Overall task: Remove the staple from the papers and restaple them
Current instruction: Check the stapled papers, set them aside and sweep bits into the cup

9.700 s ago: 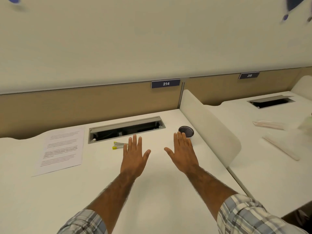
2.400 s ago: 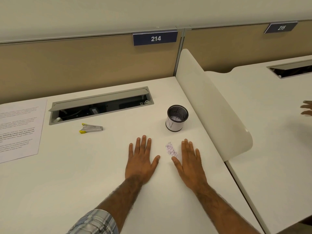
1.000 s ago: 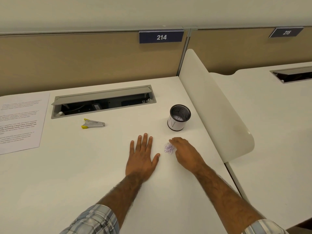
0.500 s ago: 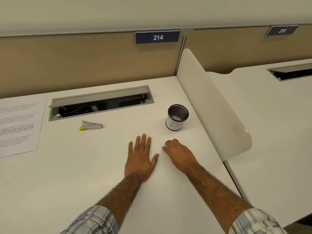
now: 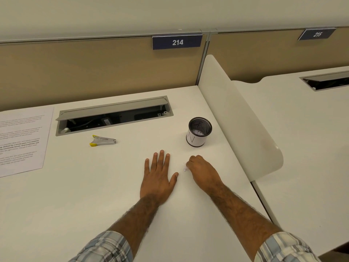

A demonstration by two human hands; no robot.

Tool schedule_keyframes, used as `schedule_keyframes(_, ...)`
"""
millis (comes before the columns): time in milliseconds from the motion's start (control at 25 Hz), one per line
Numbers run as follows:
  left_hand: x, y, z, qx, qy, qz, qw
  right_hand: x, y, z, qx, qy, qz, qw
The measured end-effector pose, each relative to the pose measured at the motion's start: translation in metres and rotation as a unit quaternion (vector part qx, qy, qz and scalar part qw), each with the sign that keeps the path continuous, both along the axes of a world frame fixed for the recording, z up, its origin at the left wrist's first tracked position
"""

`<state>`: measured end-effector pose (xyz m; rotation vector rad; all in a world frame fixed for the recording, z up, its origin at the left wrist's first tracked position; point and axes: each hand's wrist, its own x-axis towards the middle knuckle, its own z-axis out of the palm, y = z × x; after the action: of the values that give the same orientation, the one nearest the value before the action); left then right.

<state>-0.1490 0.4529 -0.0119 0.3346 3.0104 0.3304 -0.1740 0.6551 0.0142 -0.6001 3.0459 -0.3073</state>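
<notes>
Since a second ago my right hand (image 5: pixel 203 170) is closing its grip on the small white-purple paper scrap (image 5: pixel 185 168); left hand (image 5: pixel 158 177) resting flat, fingers apart; the stapled white papers (image 5: pixel 22 140) are waiting untouched.

two bare forearms reached into view from the bottom edge, both covered with dark hair from wrist to elbow. the left hand (image 5: pixel 158 177) and the right hand (image 5: pixel 203 172) wore no rings, watch or gloves. fingernails on the left hand were short and pale. each arm wore a plaid shirt sleeve in pale blue, grey and white checks; the left sleeve (image 5: pixel 104 247) and right sleeve (image 5: pixel 283 248) ended near the elbow.
</notes>
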Motion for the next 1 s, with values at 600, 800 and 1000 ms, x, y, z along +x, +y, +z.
schedule_keyframes(600,0.000,-0.001,-0.001,-0.002,-0.005,-0.001,1.000,-0.038,0.029,0.121,-0.607,-0.117,-0.317,0.719)
schedule_keyframes(800,0.000,-0.001,0.001,-0.005,-0.006,-0.003,1.000,-0.095,0.031,0.134,-0.497,-0.050,-0.329,0.801)
schedule_keyframes(1000,0.000,-0.002,-0.001,0.005,-0.006,-0.001,1.000,-0.118,0.026,0.125,-0.204,0.007,-0.250,0.947)
